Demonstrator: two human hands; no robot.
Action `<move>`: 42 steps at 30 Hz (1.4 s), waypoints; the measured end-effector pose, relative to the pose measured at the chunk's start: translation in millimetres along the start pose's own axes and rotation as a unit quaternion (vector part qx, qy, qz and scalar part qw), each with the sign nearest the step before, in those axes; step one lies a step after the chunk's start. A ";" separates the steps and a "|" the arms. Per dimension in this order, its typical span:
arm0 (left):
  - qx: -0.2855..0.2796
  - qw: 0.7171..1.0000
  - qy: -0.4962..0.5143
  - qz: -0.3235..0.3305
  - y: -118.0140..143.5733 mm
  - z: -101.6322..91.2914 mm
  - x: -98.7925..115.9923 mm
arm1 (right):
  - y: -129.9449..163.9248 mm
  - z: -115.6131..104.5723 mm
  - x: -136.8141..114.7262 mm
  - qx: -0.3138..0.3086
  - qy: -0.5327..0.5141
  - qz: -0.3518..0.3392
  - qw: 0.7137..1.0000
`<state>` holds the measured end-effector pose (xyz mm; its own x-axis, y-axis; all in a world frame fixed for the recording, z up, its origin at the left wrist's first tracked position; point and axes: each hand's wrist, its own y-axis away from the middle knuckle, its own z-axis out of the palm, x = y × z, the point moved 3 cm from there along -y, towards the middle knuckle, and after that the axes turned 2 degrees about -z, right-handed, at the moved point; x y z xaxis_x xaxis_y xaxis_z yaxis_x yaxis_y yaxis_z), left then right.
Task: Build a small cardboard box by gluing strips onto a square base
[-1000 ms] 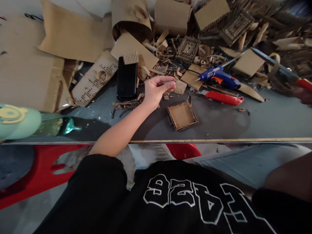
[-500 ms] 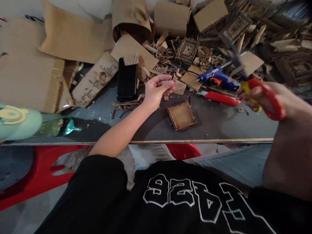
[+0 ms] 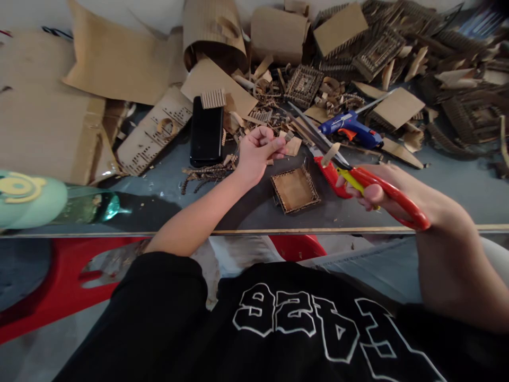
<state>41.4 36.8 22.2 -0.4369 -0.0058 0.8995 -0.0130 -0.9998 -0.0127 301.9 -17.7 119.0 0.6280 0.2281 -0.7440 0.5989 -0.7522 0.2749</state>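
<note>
My left hand [image 3: 254,154] hovers over the grey table [image 3: 437,196], its fingers pinched on a small cardboard piece [image 3: 289,136]. My right hand [image 3: 401,199] grips red-handled scissors [image 3: 350,172], whose open blades point up and left toward that piece. A small square cardboard tray [image 3: 295,189] lies on the table between my two hands. A black phone [image 3: 207,130] lies just left of my left hand.
A blue glue gun [image 3: 352,127] lies behind the scissors. Cardboard sheets [image 3: 119,58], strips and lattice pieces [image 3: 304,82] crowd the back of the table. A green bottle [image 3: 85,207] lies at the near left edge. A red chair [image 3: 71,281] stands below.
My right hand has swung in from the far right with the scissors, bringing the blades close to the left hand. The left hand has stayed in place, holding its piece.
</note>
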 end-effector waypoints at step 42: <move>-0.023 0.997 -0.075 -0.001 3.6 3.3 -5.1 | -16.7 11.7 -12.4 0.031 0.111 0.114 0.987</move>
<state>46.5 33.2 19.0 -0.2969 -0.0096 0.9549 -0.0561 -0.9980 -0.0275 278.3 -15.2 116.5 0.8405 0.1724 -0.5137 0.4014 -0.8349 0.3765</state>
